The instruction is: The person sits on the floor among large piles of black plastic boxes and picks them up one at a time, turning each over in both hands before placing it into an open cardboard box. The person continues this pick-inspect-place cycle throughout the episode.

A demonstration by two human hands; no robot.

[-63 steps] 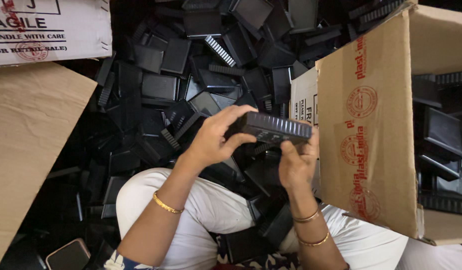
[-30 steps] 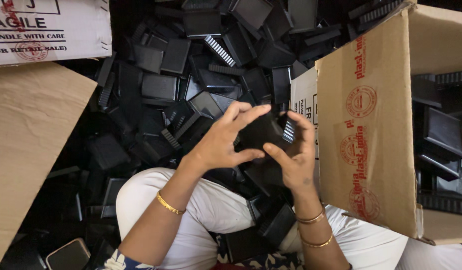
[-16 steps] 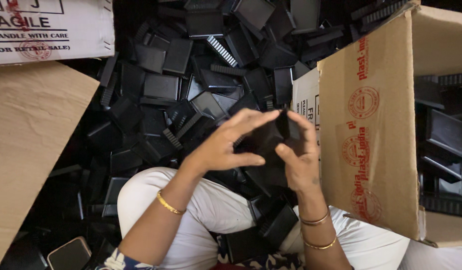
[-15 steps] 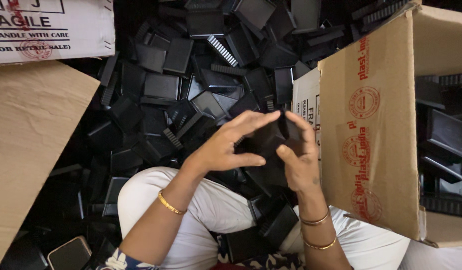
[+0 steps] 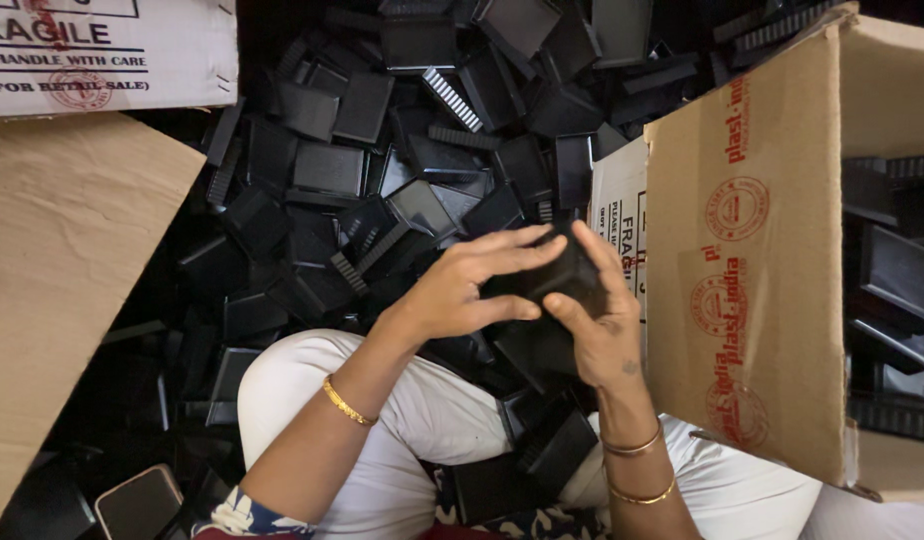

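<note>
Both of my hands clasp one small black plastic casing (image 5: 554,278) above my lap. My left hand (image 5: 462,288) wraps over its left side, fingers spread across the top. My right hand (image 5: 600,322) grips its right side, thumb pressed on the near face. Most of the casing is hidden by my fingers. Under and around my hands lies a heap of several similar black plastic casings (image 5: 402,170), flat and ribbed, covering the floor. More black pieces (image 5: 542,455) sit between my legs in white trousers.
An open cardboard box (image 5: 752,250) stands at the right, with black casings (image 5: 897,290) stacked inside. A brown cardboard flap (image 5: 52,280) lies at the left, and a white printed carton (image 5: 102,55) at the top left. A phone-like slab (image 5: 140,502) lies bottom left.
The casing was held out lengthwise between my hands; I have turned it and closed both hands around it, so it now shows end-on and mostly covered.
</note>
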